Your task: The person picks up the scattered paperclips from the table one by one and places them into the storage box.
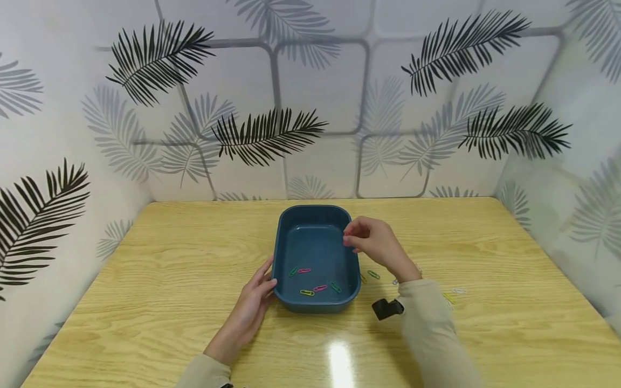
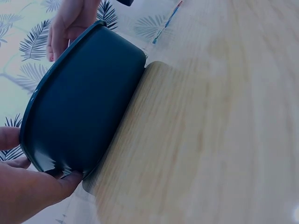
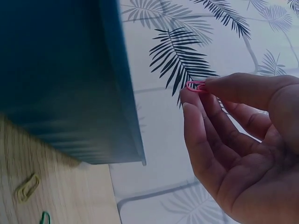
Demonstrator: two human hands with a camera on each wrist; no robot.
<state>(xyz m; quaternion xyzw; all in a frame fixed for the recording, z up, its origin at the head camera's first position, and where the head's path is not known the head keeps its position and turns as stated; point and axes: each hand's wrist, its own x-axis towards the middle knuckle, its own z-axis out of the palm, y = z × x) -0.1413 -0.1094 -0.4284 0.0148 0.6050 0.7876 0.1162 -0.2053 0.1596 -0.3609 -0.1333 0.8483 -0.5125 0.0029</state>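
A dark blue plastic bin point(image 1: 317, 306) stands on the table, with several green, pink and yellow paper clips lying on its floor, among them a yellow paper clip point(image 1: 307, 292). My left hand point(image 1: 254, 302) grips its left side, thumb at the rim and fingers along the outer wall; the left wrist view has this hand point(image 2: 35, 189) at the bin's end. Above the bin's right rim, my right hand point(image 1: 373, 240) pinches a pink paper clip point(image 3: 195, 87) between thumb and forefinger. That clip is mostly hidden by the fingers in the head view.
Right of the bin lie loose paper clips on the wooden table point(image 1: 194, 242): a green paper clip point(image 1: 373, 274), a yellow paper clip point(image 1: 449, 298) and a white paper clip point(image 1: 458, 290). My right forearm partly covers others. A leaf-patterned wall covering point(image 1: 320, 81) rises behind the table.
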